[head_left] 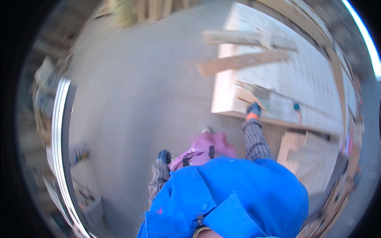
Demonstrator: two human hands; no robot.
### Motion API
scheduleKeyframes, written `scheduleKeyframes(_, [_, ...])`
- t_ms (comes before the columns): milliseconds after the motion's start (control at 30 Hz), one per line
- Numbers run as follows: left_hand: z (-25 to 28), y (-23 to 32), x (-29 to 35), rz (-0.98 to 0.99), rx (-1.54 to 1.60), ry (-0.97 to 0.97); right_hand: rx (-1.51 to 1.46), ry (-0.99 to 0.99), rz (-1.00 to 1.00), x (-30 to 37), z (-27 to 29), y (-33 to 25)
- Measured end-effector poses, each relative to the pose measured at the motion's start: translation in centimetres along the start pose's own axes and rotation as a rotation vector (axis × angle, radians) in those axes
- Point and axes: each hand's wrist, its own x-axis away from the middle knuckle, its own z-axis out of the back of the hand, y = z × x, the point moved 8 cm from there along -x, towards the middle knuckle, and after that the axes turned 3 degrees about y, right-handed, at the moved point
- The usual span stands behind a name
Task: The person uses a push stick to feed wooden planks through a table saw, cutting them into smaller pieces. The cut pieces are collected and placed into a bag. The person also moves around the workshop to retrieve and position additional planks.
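Grey concrete floor (135, 91), bare across the middle. Large pale wooden bench (301, 75) at right, two loose planks (242, 61) lying across it. Timber stacked at far edge (154, 8). Shiny metal rail (59, 131) curving along left. Bright, bluish light; picture blurred.

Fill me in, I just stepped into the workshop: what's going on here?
A person in a blue jacket stands on a concrete floor beside a big pale wooden panel. The gloved right hand reaches to the panel's near edge, by a small wood piece. The gloved left hand hangs free. The picture is blurred, so any grip is unclear.
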Motion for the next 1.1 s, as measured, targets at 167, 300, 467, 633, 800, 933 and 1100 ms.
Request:
scheduleKeyframes(167, [11.8,-3.3,6.0,-0.406,-0.110,0.259,0.181,-0.080,-0.025,5.5,-2.4,4.8])
scheduleKeyframes(300, [24.4,-1.0,18.1,-0.281,-0.107,0.310,0.377,0.005,0.014,12.7,-1.8,10.7])
scheduleKeyframes(467, [39.4,-10.3,22.6,-0.308,0.202,0.519,0.957,-0.479,-0.289,27.3,-11.2,26.1])
scheduleKeyframes(633, [50.3,-18.8,25.1,-0.393,0.508,0.810,1.520,-0.834,-0.281,49.8,-18.4,40.7])
scheduleKeyframes(800, [58.5,-31.2,21.9,-0.398,0.925,1.007,1.602,-1.174,-0.168,68.0,-28.6,51.8])
scheduleKeyframes(933, [57.2,-41.4,23.7,-0.136,1.286,1.118,1.870,-1.391,0.034,81.9,-36.8,59.6])
scheduleKeyframes(1100, [58.2,-43.6,31.1,0.077,1.620,1.211,2.086,-1.725,0.334,101.9,-42.9,73.8])
